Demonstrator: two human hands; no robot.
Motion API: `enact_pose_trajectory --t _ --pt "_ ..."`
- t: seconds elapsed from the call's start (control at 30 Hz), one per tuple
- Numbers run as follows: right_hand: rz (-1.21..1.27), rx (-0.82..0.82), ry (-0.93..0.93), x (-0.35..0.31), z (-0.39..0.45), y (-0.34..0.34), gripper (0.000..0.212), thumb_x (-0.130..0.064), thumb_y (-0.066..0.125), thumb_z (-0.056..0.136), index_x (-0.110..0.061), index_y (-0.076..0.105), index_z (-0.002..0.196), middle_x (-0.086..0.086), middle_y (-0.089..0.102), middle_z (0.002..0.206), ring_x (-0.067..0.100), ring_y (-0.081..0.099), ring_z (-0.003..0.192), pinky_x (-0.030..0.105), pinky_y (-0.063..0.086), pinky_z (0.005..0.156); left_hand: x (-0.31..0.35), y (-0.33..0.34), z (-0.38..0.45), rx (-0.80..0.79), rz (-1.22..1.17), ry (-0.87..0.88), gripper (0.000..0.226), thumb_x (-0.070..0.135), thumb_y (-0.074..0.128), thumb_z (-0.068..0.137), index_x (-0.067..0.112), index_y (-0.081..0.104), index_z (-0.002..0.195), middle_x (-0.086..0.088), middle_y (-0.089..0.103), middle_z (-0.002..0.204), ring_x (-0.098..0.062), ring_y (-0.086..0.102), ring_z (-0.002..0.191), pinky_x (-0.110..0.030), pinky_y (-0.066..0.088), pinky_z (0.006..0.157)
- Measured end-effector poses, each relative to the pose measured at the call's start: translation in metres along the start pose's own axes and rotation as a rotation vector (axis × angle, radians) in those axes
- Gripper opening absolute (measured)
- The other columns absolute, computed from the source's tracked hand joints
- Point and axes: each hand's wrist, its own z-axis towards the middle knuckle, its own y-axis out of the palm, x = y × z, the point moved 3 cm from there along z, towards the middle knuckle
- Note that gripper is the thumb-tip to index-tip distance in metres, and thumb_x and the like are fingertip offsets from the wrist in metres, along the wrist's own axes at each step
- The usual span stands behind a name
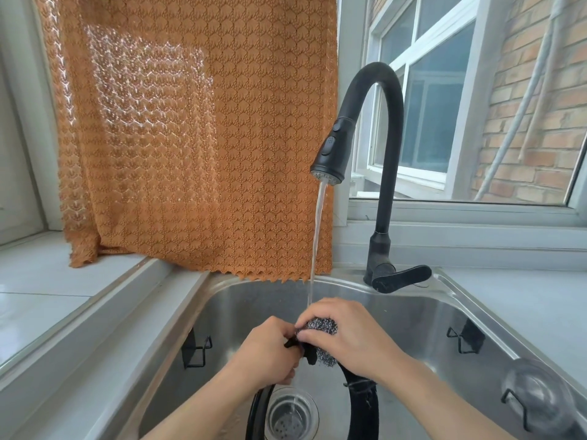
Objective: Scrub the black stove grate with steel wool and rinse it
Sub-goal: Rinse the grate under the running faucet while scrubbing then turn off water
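Over the sink: both hands meet above the drain, under the running tap.
Sink (422, 300): steel basin, wet, with the drain (291, 414) at 6 o'clock.
Tap (378, 147): black gooseneck at 1 o'clock; its stream drops just at the knuckles of the right hand, likely so loosened grime washes off as it is scrubbed.
Grate (363, 404): a black ring held on edge over the drain, its top at the hands, its sides curving down toward 5 and 7 o'clock; a prong juts out between the hands.
Left hand (270, 354): fingers closed around the top of the grate, seemingly to steady it against the rubbing.
Right hand (346, 335): fingers clamped on the wool, pressing it onto the top of the grate.
Wool (317, 328): a grey wad, touching the grate, partly hidden under the fingers.
Curtain (190, 138): orange lace at 11 o'clock, its hem hanging just over the sink's back rim.
Stage: scrubbing, I judge; a full rinse seems yet to come.
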Motion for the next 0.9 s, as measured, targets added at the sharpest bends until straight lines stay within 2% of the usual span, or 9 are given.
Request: enact_pose_trajectory --t 0.1,0.27,0.43,0.6,0.73,0.8,0.9 --pt "-0.053 -0.019 -0.037 0.001 0.001 0.005 0.011 -0.042 0.073 0.089 -0.034 0.076 0.096 -0.016 0.07 0.096 0.004 0.056 0.097 0.033 0.046 0.091 0.001 -0.001 -0.002 0.007 -0.055 -0.013 0.034 0.005 0.057 0.092 0.019 0.071 0.065 -0.008 0.061 0.067 -0.022 0.06 0.055 -0.038 0.062 0.067" --pt "0.016 0.026 0.062 0.008 0.001 0.001 0.008 -0.041 0.072 0.089 -0.035 0.077 0.087 -0.018 0.069 0.093 -0.001 0.062 0.093 0.029 0.048 0.091 0.004 -0.001 -0.005 -0.034 -0.072 -0.03 0.036 0.0 0.055 0.091 0.018 0.079 0.071 -0.007 0.062 0.066 -0.019 0.059 0.058 -0.037 0.062 0.071" --pt "-0.037 -0.002 0.142 0.024 -0.002 -0.006 0.007 -0.038 0.074 0.089 -0.032 0.074 0.085 -0.015 0.066 0.095 -0.001 0.061 0.092 0.03 0.048 0.091 0.005 -0.007 -0.008 -0.038 -0.057 -0.029 0.037 -0.008 0.054 0.087 0.013 0.081 0.073 -0.007 0.061 0.065 -0.019 0.061 0.059 -0.033 0.056 0.063" --pt "-0.16 -0.066 0.178 0.042 -0.009 -0.014 0.013 -0.039 0.074 0.087 -0.037 0.062 0.091 -0.019 0.054 0.104 -0.001 0.055 0.101 0.032 0.047 0.096 0.005 -0.011 -0.007 -0.003 0.005 -0.065 0.034 -0.005 0.058 0.09 0.015 0.082 0.078 -0.007 0.068 0.072 -0.013 0.069 0.066 -0.043 0.063 0.074" --pt "-0.206 -0.143 0.034 0.026 -0.009 -0.009 0.025 -0.039 0.072 0.088 -0.039 0.049 0.098 -0.021 0.039 0.107 0.0 0.051 0.098 0.031 0.048 0.09 0.003 -0.009 -0.006 0.013 -0.013 -0.072 0.032 -0.004 0.057 0.09 0.014 0.082 0.081 -0.006 0.073 0.08 -0.014 0.073 0.068 -0.044 0.063 0.074" --pt "-0.278 -0.179 -0.108 0.012 -0.007 -0.002 0.025 -0.035 0.073 0.09 -0.036 0.052 0.104 -0.02 0.039 0.109 0.001 0.048 0.101 0.026 0.046 0.09 0.003 -0.009 -0.004 0.017 -0.017 -0.069 0.031 -0.004 0.058 0.089 0.014 0.081 0.079 -0.011 0.077 0.087 -0.015 0.075 0.069 -0.045 0.063 0.074" --pt "-0.399 -0.209 -0.265 -0.003 -0.001 0.009 0.029 -0.023 0.075 0.089 -0.023 0.056 0.11 -0.011 0.045 0.114 0.008 0.042 0.109 0.025 0.043 0.089 0.001 -0.011 0.001 0.018 0.033 -0.051 0.031 -0.009 0.066 0.08 0.017 0.082 0.075 -0.016 0.077 0.083 -0.021 0.069 0.066 -0.048 0.062 0.072"
